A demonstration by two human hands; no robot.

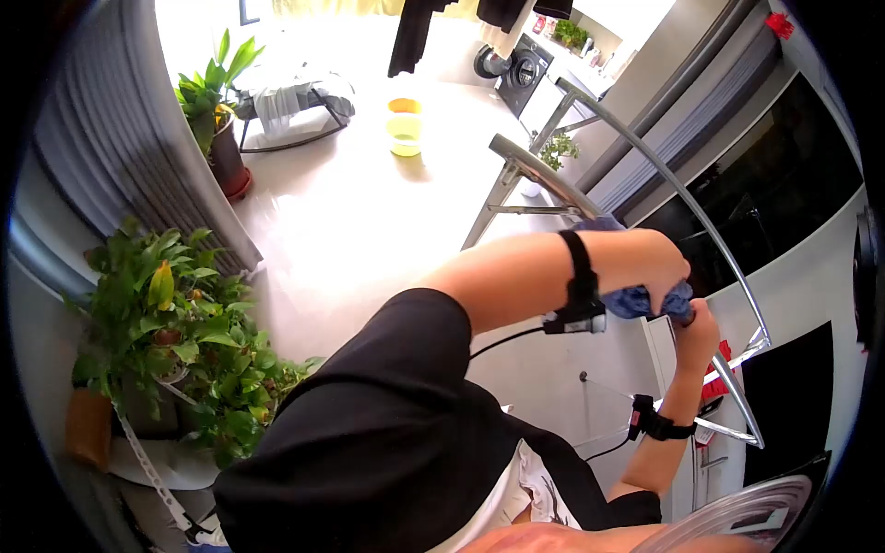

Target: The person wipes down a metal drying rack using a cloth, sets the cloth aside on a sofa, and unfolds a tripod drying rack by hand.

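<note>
A blue cloth is wrapped around a rail of a silvery metal rack. My left hand is closed over the cloth, fingers bent around it. Just below it, my right hand is closed around the rail at the lower edge of the cloth. The palm sides of both hands are hidden. Black straps with small devices circle both forearms near the wrists.
Curved rack tubes arch past my hands on the right. Leafy plants stand at the left, beside a grey curtain. A yellow bucket is on the floor, with a washing machine farther back. Dark clothes hang at the top.
</note>
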